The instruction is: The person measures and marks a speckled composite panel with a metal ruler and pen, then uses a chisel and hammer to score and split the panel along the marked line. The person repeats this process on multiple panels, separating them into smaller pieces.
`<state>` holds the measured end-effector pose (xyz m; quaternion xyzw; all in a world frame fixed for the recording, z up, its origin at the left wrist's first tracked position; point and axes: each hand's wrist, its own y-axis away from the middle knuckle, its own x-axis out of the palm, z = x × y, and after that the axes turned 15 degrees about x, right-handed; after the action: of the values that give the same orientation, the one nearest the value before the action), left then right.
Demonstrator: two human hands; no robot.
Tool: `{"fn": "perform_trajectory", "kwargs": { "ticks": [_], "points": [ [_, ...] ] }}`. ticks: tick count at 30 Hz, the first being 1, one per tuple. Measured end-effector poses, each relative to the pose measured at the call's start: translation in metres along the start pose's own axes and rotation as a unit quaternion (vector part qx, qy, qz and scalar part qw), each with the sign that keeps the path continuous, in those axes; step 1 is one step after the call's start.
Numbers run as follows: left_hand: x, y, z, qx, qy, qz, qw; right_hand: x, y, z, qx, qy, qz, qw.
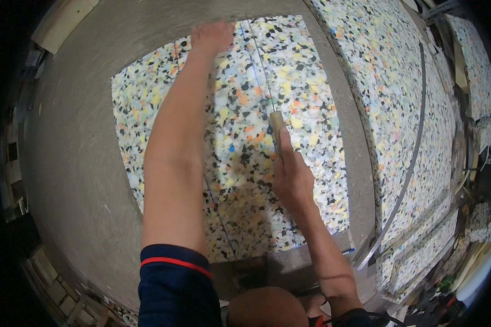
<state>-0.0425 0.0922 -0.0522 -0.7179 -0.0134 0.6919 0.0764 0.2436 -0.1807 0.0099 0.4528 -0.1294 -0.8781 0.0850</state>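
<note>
A speckled multicoloured foam sheet [240, 141] lies flat before me, with pen lines running along it. My left arm reaches across to its far edge, where my left hand [213, 38] presses down on the foam; its fingers are foreshortened and look spread. In my right hand [293, 177] is a long thin knife, its pale handle [277, 122] gripped with one finger stretched along it. The narrow blade [264, 73] points away from me toward the far edge, beside a blue line, right of my left hand.
The sheet rests on a grey-brown surface [82, 136]. To the right lies a larger speckled foam slab [398, 120] with a long bent dark strip [418, 136] on it. A blue pen [348, 251] lies by the near right corner. Foam offcuts [474, 65] and wood pieces are at the rims.
</note>
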Motion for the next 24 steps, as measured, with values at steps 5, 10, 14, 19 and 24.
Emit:
{"fn": "perform_trajectory", "kwargs": {
  "ticks": [5,10,14,19,24],
  "points": [
    [-0.007,-0.023,0.022,0.05,0.089,0.022,0.995,0.003,-0.01,0.005,-0.014,-0.012,-0.014,1.0],
    [0.025,-0.014,0.024,0.033,0.125,-0.067,0.989,0.015,-0.013,0.013,-0.019,-0.013,-0.024,0.999],
    [0.029,-0.011,0.014,0.031,0.084,-0.063,0.994,0.013,-0.016,0.019,-0.022,-0.013,-0.015,1.0],
    [0.022,-0.007,0.007,0.02,0.072,-0.049,0.996,0.015,-0.017,0.016,-0.034,-0.003,-0.016,0.999],
    [0.021,-0.005,0.008,0.023,0.079,-0.057,0.995,0.018,-0.019,0.016,-0.061,0.0,-0.039,0.997]
  ]
}}
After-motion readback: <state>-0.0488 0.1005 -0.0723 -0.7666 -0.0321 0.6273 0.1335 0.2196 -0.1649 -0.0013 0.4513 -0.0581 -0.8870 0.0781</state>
